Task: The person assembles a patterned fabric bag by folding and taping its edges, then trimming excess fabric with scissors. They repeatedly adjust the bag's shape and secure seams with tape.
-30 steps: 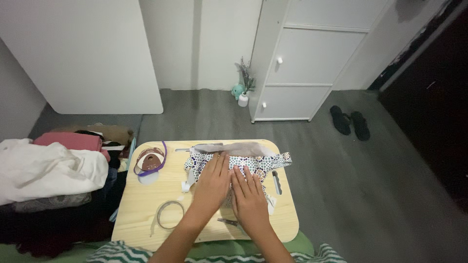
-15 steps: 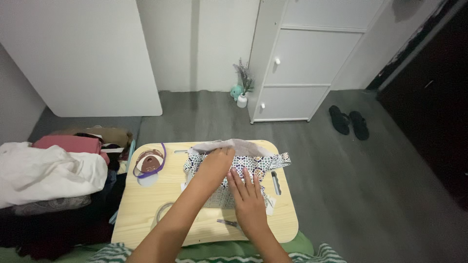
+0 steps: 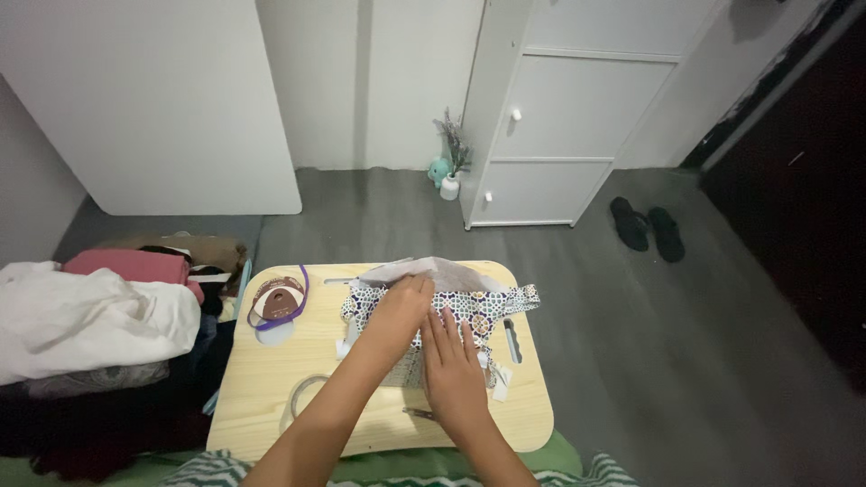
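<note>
Nearest, a green patterned cloth at the frame's bottom edge, under the forearms. Above it a pale wooden lap table with rounded corners. Right hand lies flat, fingers spread and extended, palm down on a small blue-and-white patterned fabric garment spread across the table's middle and right. Left hand reaches further, fingers curled at the garment's far edge where a grey-beige lining is folded up; whether it pinches the cloth, cannot tell. Left on the table: a brown oval object with a purple cord. Beside the table, a heap of white and pink clothes. Beyond: grey floor, white cabinet, black sandals.
</note>
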